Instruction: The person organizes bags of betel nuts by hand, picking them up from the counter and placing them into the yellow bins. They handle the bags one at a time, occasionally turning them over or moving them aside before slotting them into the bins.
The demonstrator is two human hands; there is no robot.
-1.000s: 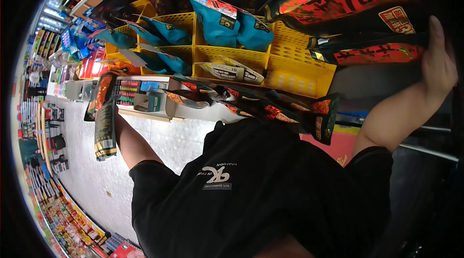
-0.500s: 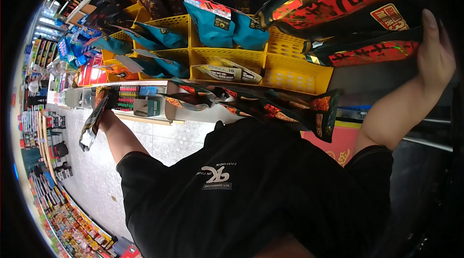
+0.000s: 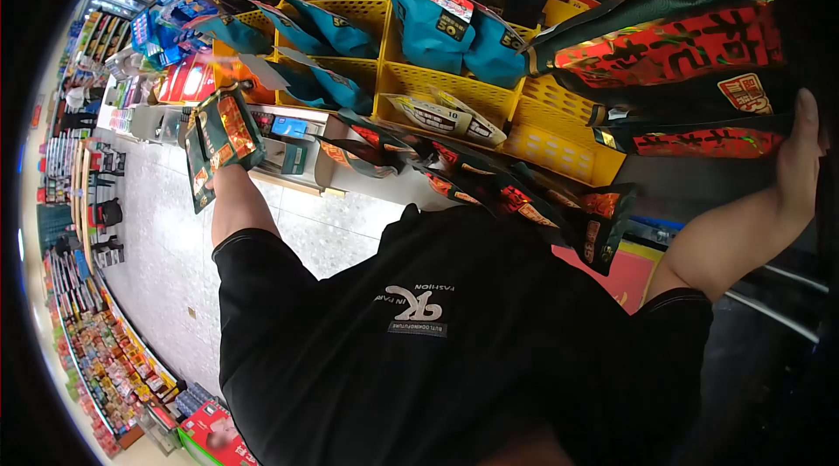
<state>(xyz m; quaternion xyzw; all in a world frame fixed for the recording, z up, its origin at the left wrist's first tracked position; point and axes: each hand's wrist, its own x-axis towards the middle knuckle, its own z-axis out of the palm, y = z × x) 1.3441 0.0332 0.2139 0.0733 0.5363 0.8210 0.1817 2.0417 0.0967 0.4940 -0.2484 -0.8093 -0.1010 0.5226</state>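
Note:
My left hand (image 3: 230, 178) is raised at the left and grips a dark green and red snack packet (image 3: 218, 138), held in front of the shelf edge. Only the wrist and forearm show below the packet. At the far right, my right hand (image 3: 800, 160) presses against the end of a stack of large black and red packets (image 3: 682, 55), thumb pointing up. More dark red packets (image 3: 489, 191) lie in a row across my chest between the two arms.
Yellow plastic baskets (image 3: 454, 95) on the shelf ahead hold teal packets (image 3: 433, 20) and pale flat ones (image 3: 437, 117). A low white shelf (image 3: 288, 156) carries small boxes. A tiled aisle (image 3: 166, 248) runs down the left, lined with product racks (image 3: 96, 352).
My left hand has lifted its packet from low at the left up towards the shelf, turning its face to me. My right hand stays on the stack.

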